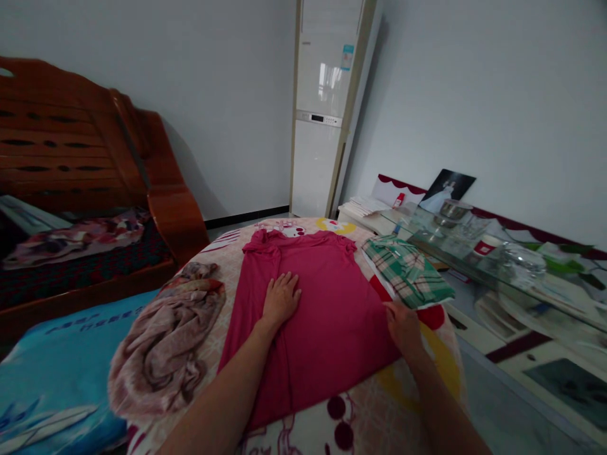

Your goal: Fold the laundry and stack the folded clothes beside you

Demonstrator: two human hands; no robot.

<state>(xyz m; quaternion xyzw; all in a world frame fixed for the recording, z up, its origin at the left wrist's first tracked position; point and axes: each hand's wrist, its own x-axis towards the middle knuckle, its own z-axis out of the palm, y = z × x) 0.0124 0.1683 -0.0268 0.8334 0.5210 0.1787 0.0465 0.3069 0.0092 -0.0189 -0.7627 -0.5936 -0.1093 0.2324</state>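
A magenta shirt [327,316] lies spread over a round, cloth-covered table, its collar end away from me. Along its left side a strip is folded over, with a long edge running toward me. My left hand [282,297] rests flat on the shirt near that fold, fingers stretched out. At the shirt's right edge, my right hand [403,325] has its thumb and fingers closed on the fabric. Just beyond my right hand is a folded green plaid garment [408,270]. Left of the shirt sits a crumpled brownish-pink garment [164,354].
The patterned tablecloth [365,414] shows around the shirt. A wooden sofa [61,145] and a blue printed bag-like item [71,360] are on the left. To the right runs a cabinet with a glass shelf [455,246] holding cups and papers. A tall air conditioner [317,158] stands in the corner.
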